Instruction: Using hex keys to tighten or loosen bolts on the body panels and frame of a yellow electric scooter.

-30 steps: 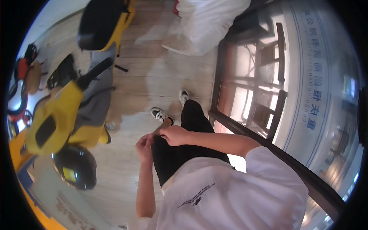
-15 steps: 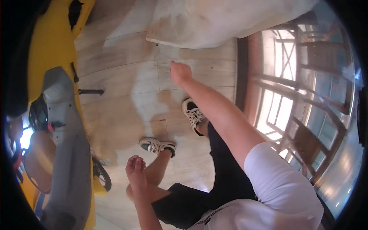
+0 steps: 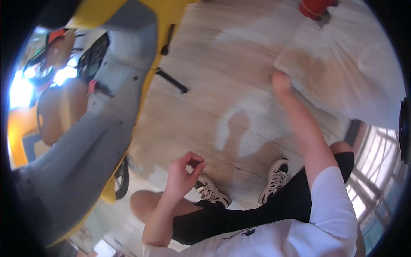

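Right hand curls at the left edge of the big white plastic; I cannot tell if it pinches it. That arm reaches far, maybe because the plastic sits out on the floor, up to the right. It looks like a bag, and something red shows at its top; what fills it is hidden. Left hand bends loosely near the left knee, nothing seen in it, perhaps for balance.
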Available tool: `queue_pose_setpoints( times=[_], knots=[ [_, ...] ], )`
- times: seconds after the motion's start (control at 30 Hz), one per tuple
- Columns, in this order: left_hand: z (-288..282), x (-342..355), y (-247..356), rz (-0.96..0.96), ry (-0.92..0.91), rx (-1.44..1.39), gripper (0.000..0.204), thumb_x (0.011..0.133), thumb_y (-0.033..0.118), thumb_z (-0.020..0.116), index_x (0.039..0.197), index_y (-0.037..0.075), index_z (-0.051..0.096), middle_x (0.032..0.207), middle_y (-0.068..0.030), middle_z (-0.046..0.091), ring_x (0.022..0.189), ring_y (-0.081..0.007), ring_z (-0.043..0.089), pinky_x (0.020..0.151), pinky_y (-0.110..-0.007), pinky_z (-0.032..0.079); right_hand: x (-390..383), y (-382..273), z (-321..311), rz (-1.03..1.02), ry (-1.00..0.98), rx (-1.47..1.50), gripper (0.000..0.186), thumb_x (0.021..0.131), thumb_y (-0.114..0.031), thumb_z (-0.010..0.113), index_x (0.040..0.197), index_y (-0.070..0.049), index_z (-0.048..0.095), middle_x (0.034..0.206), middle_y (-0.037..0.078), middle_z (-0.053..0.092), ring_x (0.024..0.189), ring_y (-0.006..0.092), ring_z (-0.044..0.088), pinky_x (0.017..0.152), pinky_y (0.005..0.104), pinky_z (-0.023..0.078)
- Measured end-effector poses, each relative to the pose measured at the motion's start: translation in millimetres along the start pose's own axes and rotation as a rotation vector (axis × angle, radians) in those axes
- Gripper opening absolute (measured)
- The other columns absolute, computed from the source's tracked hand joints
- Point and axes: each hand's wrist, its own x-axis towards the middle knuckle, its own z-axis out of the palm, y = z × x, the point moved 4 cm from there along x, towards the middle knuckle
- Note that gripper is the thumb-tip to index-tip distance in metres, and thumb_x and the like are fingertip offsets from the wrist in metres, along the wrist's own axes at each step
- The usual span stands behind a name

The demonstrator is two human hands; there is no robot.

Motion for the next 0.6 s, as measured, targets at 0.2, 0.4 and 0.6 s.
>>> queue_pose_setpoints(
  times=[0.2,0.4,0.6],
  knots=[
    [-8.5,21.0,-33.5,-0.154,0.026,-0.620,0.013,0.086,0.010,0.070,0.087,0.000,0.062,0.084,-0.0049,0.066,0.076,-0.0109,0.061,0.070,-0.025,0.048,-58.7,-25.3,2.2,-0.170,-0.191,0.136,0.017,0.085,-0.009,0.052,0.093,-0.003,0.064,0.093,0.016,0.067,0.089,0.0305,0.067,0.076,0.0426,0.055],
    [-22.6,49.3,-40.2,-0.289,0.064,-0.717,0.020,0.087,0.017,0.070,0.097,0.001,0.064,0.083,-0.0018,0.063,0.080,-0.0100,0.058,0.074,-0.025,0.046,-149.7,-124.4,-7.7,-0.468,-0.388,0.292,0.019,0.084,-0.007,0.051,0.097,-0.002,0.063,0.098,0.020,0.067,0.091,0.0352,0.066,0.078,0.0460,0.054],
    [-8.2,57.6,-47.8,-0.354,0.016,-0.938,0.026,0.087,0.019,0.071,0.104,0.001,0.064,0.089,-0.0021,0.063,0.085,-0.0113,0.059,0.082,-0.026,0.047,-168.6,-150.4,-28.7,-0.495,-0.452,0.366,0.021,0.082,-0.016,0.063,0.097,-0.002,0.060,0.093,0.019,0.066,0.091,0.0362,0.065,0.079,0.0456,0.052]
  ],
)
